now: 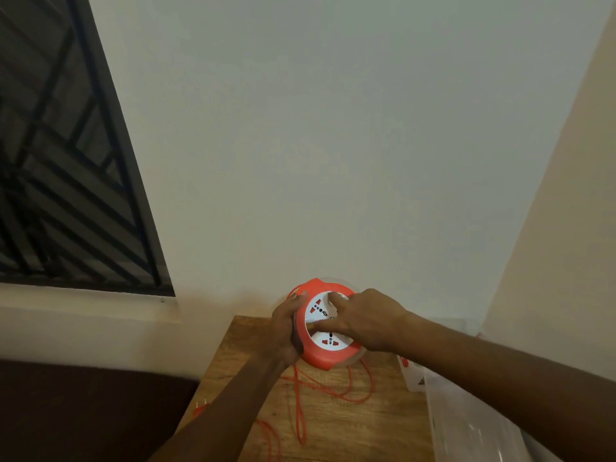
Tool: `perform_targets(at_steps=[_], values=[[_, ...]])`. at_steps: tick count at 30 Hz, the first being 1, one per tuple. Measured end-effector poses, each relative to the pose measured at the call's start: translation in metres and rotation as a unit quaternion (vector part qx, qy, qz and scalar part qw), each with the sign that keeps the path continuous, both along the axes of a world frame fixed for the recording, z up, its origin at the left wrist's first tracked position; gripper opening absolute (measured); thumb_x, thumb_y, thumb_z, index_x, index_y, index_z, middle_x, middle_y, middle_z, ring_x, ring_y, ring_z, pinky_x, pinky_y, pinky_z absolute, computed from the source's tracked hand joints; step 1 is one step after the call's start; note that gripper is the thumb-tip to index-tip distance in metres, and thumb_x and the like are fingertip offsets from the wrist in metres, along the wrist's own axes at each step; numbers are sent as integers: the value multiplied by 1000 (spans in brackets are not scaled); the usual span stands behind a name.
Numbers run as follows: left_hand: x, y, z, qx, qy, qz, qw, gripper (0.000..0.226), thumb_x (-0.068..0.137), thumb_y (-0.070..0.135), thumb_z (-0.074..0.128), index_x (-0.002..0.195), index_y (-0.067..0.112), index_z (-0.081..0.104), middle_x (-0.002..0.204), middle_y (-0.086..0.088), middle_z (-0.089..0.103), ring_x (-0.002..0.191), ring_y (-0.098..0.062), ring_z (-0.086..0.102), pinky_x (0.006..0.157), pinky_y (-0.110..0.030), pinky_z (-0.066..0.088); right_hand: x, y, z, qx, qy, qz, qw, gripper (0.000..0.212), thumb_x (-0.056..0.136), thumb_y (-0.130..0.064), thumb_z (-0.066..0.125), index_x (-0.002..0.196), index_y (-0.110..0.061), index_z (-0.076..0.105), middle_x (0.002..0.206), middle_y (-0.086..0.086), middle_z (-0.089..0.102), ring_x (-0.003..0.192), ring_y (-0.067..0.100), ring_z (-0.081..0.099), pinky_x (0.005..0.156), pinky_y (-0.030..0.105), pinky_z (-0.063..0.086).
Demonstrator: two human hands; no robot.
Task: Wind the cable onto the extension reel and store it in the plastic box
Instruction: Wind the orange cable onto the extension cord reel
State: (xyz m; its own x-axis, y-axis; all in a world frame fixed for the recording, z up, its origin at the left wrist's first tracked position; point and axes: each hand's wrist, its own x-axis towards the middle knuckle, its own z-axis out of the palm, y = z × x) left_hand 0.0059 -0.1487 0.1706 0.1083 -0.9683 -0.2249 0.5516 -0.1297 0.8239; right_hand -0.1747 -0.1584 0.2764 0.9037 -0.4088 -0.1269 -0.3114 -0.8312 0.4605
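Note:
An orange extension reel (318, 356) with a white socket face is held up above a wooden table (360, 418). My left hand (288, 328) grips the reel's left rim, fingers curled round its edge. My right hand (360, 320) lies across the white face with fingers bent on its centre; what they grasp is hidden. Loose orange cable (301, 408) hangs from the reel and lies in loops on the table. The plug (201, 408) sticks out at the table's left edge. A clear plastic box (466, 425) stands at the right, under my right forearm.
A pale wall rises right behind the table, with a barred dark window (66, 178) at the left. A dark surface (83, 411) lies left of the table. A white item with orange marks (411, 375) sits beside the box.

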Motion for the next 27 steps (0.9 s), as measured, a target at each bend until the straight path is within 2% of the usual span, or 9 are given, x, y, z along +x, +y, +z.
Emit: perform_targets(at_steps=[9,14,16,18,20,22,24,25,27], values=[[-2,7,2,-9,0,-18,1000,37,98,35,56,118,7,70,104,-18,78,83,-34,76,66,-44,63,12,-5,-3,-48,45,25,997,67,88,-36,70,144,-41,33,117,13,60,91,30,67,61,35,51],[0,7,-1,-9,-10,2,1000,43,95,38,58,123,7,69,112,-20,76,89,-37,75,70,-46,63,19,-8,-10,-47,28,37,998,67,87,-35,71,145,-33,38,120,12,64,99,32,67,77,42,56],[2,7,-1,-18,-29,16,999,47,93,41,63,127,9,67,119,-20,74,100,-39,73,79,-50,62,19,-3,-14,-54,-14,5,998,69,88,-39,67,148,-29,34,124,12,63,104,33,65,81,42,55],[0,6,2,-32,-24,44,998,59,84,46,73,130,9,66,126,-20,71,113,-42,68,95,-57,56,19,-1,-22,0,-134,-101,986,70,88,-51,57,150,-31,30,132,7,60,113,31,61,89,41,51],[-5,7,7,-41,-24,71,996,56,86,44,71,130,10,66,125,-17,71,113,-38,69,99,-56,54,25,8,-34,115,-307,-246,912,71,85,-60,54,148,-33,35,138,0,57,121,25,56,97,38,47],[-12,11,13,-44,-43,87,994,33,99,32,60,124,11,69,114,-10,76,99,-27,75,83,-43,61,38,12,-46,286,-489,-360,742,68,88,-56,57,146,-25,42,143,1,52,126,25,52,103,37,44],[-11,11,8,-44,-64,80,994,25,103,23,56,121,13,69,106,0,77,87,-10,76,68,-26,60,48,16,-56,414,-578,-413,569,63,94,-46,55,147,-17,40,142,7,52,118,26,57,96,37,51],[-10,12,5,-41,-80,84,992,23,103,20,56,120,13,70,107,1,77,85,-6,76,67,-22,60,49,19,-61,455,-586,-420,523,62,94,-40,56,148,-16,37,137,8,56,105,24,64,82,33,56],[-9,17,1,-23,-75,93,993,22,102,24,56,115,14,72,110,-8,78,91,-20,77,74,-35,64,47,31,-64,493,-569,-407,517,67,92,-35,61,149,-18,30,129,7,60,73,18,67,55,24,53]])
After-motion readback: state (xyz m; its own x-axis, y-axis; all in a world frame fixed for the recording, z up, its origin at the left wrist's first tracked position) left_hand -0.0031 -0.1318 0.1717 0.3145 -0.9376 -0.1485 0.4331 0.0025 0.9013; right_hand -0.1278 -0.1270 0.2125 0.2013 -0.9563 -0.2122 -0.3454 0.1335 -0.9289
